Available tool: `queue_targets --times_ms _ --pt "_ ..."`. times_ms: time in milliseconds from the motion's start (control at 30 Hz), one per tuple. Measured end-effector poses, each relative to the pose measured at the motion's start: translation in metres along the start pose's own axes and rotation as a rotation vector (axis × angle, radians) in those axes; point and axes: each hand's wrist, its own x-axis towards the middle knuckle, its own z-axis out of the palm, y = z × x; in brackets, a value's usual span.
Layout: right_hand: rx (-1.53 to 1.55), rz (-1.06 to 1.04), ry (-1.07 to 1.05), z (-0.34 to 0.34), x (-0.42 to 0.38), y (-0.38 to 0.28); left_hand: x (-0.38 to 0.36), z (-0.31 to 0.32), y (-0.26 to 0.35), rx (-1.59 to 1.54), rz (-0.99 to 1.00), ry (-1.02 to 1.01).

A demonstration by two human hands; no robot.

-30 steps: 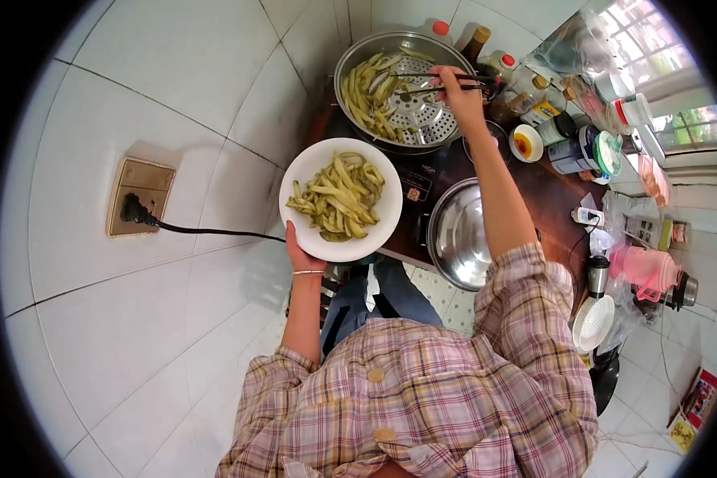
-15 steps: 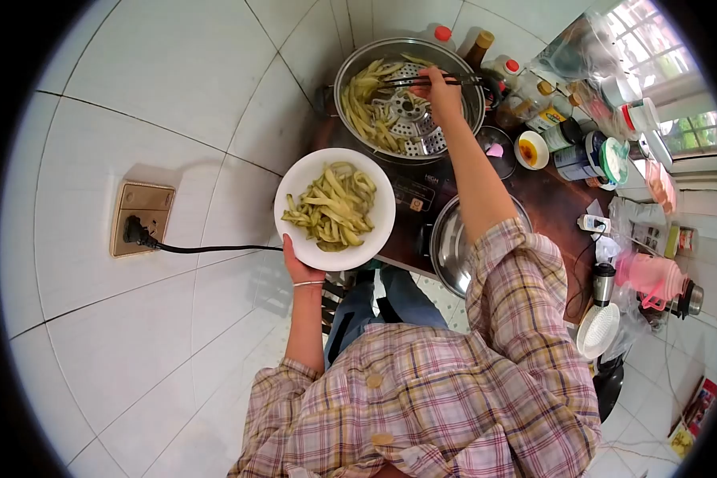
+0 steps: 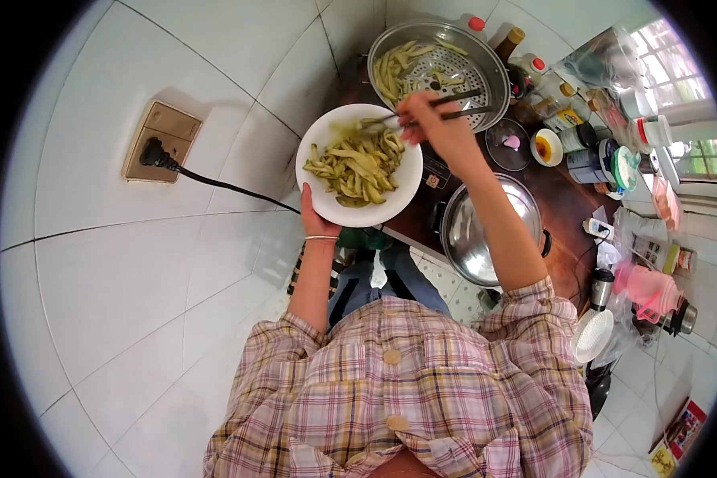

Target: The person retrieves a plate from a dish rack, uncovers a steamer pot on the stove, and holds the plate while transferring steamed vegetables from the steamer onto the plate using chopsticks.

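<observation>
Vegetable strips [image 3: 392, 72] lie in a steamer [image 3: 476, 84], bottles [image 3: 507, 45] crowding beside.

right arm [image 3: 498, 227] forward, fingers [image 3: 414, 114] bent

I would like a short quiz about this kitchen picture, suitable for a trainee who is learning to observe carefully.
1. Which hand supports the white dish?
2. True or false: the perforated steamer contains no food.
3. What does the right hand hold?
a) a spoon
b) chopsticks
c) a knife

Key:
1. The left hand.
2. False: pale green strips lie in it.
3. b
</observation>
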Motion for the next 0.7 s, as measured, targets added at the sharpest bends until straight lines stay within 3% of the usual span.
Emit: queue_targets --times_ms 133,200,300,467,700 --pt "0.040 -0.036 0.091 -0.020 0.003 -0.023 0.001 -0.001 0.003 0.044 0.003 0.001" --pt "0.123 -0.172 0.251 -0.053 0.034 -0.005 0.001 -0.001 0.004 0.028 -0.012 -0.006" --pt "0.233 -0.091 0.404 -0.085 0.085 0.040 0.000 -0.004 0.003 0.019 -0.022 0.012" --pt "0.424 0.050 0.602 -0.054 0.126 0.079 0.000 0.001 0.003 0.050 -0.005 0.049" --pt "0.433 -0.001 0.665 -0.037 0.150 0.095 0.002 -0.006 0.001 0.019 -0.009 0.020"
